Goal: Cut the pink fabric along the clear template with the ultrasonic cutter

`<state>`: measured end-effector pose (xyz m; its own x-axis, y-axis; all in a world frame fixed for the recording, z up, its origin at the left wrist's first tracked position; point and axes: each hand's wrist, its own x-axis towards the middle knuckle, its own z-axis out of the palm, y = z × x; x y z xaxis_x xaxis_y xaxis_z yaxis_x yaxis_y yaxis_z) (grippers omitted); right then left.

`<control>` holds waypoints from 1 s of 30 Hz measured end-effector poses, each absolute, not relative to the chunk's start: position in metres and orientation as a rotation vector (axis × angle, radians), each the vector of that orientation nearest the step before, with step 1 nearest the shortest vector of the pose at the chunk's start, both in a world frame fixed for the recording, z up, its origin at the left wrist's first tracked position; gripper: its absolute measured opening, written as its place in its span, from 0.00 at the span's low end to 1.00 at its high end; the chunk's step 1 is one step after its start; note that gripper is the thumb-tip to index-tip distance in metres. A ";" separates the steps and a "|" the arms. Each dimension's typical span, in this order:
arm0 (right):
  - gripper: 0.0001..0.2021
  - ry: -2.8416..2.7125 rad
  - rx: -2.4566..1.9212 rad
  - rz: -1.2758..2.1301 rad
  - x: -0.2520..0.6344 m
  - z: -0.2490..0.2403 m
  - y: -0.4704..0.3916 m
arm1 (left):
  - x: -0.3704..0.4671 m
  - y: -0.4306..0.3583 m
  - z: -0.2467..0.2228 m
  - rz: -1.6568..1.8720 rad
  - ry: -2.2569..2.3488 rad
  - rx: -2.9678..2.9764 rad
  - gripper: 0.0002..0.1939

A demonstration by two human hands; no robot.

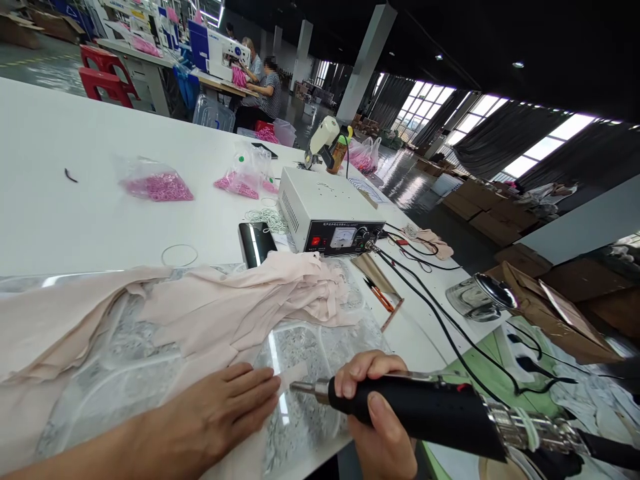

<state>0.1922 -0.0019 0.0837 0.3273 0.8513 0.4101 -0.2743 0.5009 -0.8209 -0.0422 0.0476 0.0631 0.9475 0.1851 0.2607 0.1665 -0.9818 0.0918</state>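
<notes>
Well left of the unit (330,220), a dark scrap (71,176) lay on the white table (65,140), and beyond it red stools (106,80) stood on the floor. Nearer the unit, still on its left, came a bag (159,181) of pink pieces and, below that, a thin loop (179,255). In front of the unit and off to its left, the pale pink cloth (225,293) was spread in loose layers over a clear mat (295,347). Your left hand (215,413) lay palm down on it, fingers straight and close together, pressing rather than gripping. A second pink bag (245,175) and a shiny black case (256,244) sat just left of the unit. Directly in front of it, the tool (420,407) pointed its metal tip at a strip of cloth by your left fingertips; you could not tell whether they touched. Your right hand (383,423), in front of the unit and to its right, was wrapped firmly around the tool's black grip. Right of the unit's front lay an orange cutter (380,295), then black cables (425,290), a glass jar (473,299) and a carton (565,317).
</notes>
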 end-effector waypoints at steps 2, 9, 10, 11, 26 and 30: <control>0.05 -0.932 -0.706 0.828 0.195 0.084 -0.002 | -0.041 0.046 0.059 0.481 0.309 3.037 0.27; 0.05 -0.920 -0.651 0.797 0.200 0.079 0.001 | -0.042 0.040 0.079 0.616 0.345 3.119 0.23; 0.06 -0.926 -0.648 0.802 0.200 0.078 0.002 | -0.043 0.037 0.083 0.631 0.355 3.134 0.23; 0.06 -0.932 -0.647 0.806 0.200 0.076 0.003 | -0.045 0.033 0.084 0.639 0.371 3.140 0.22; 0.06 -1.031 -0.743 0.856 0.221 0.076 -0.024 | -0.082 -0.010 0.044 0.576 0.739 2.992 0.27; 0.06 -1.042 -0.693 0.887 0.223 0.076 -0.022 | -0.075 -0.026 0.050 0.585 0.935 2.984 0.25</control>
<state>0.2231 -0.0217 0.0757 0.2332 0.8734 0.4276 -0.2824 0.4816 -0.8296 -0.0748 -0.0260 0.0501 0.7599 0.5437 0.3563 0.5583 -0.8266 0.0707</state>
